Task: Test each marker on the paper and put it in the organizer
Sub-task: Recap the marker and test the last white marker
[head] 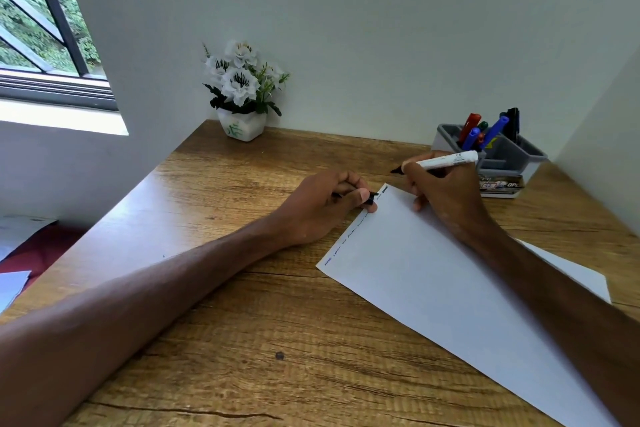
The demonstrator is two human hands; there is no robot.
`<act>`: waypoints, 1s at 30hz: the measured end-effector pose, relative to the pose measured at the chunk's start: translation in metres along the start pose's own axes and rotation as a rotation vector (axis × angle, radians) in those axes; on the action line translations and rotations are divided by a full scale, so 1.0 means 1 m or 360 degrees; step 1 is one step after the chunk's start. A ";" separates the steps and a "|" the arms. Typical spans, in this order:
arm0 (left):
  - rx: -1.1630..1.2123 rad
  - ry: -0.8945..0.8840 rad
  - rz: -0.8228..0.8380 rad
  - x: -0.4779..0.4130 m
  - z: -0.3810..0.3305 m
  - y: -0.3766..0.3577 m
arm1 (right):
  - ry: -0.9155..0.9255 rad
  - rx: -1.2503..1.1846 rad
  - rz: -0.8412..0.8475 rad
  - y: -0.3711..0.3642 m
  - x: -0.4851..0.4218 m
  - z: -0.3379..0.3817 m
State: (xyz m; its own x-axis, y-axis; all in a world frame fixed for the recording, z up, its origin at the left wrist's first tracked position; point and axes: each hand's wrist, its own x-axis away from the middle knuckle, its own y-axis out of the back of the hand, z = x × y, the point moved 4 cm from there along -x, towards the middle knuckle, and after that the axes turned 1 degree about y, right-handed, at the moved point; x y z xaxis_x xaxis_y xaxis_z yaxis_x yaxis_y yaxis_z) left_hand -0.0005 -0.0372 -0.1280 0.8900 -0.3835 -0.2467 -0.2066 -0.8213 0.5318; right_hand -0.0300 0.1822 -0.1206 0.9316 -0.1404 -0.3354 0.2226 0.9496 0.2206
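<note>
marker (446, 160): white barrel, black tip bare, gripped in my right hand (446, 194), fingers curled round it, tip just past the far corner of the paper (433, 281) | cap (372, 197): black, pinched in my left hand (322, 208) at the paper's edge | organizer (512, 156): grey, behind my right hand, other markers (493, 130) standing inside | wooden desk (259, 322) underneath
</note>
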 end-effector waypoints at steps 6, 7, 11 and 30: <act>0.0462 0.0097 -0.0207 -0.004 0.009 0.009 | 0.0127 -0.0186 0.0122 -0.001 0.004 0.015; 0.0498 0.0118 -0.0221 -0.004 0.009 0.010 | 0.0168 -0.0211 0.0172 -0.002 0.007 0.022; 0.0622 0.0212 -0.0231 -0.004 0.010 0.013 | 0.0194 -0.0328 0.0332 -0.011 0.025 0.043; 0.1100 0.0401 -0.0018 -0.002 0.007 0.015 | 0.0127 -0.0399 0.0482 -0.016 0.033 0.043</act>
State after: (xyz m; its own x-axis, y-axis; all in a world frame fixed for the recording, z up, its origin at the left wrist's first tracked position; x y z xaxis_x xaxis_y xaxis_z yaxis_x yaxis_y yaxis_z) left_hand -0.0077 -0.0520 -0.1249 0.9428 -0.3333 -0.0114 -0.3321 -0.9353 -0.1223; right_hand 0.0096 0.1498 -0.0962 0.9168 0.1693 -0.3616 -0.1450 0.9850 0.0935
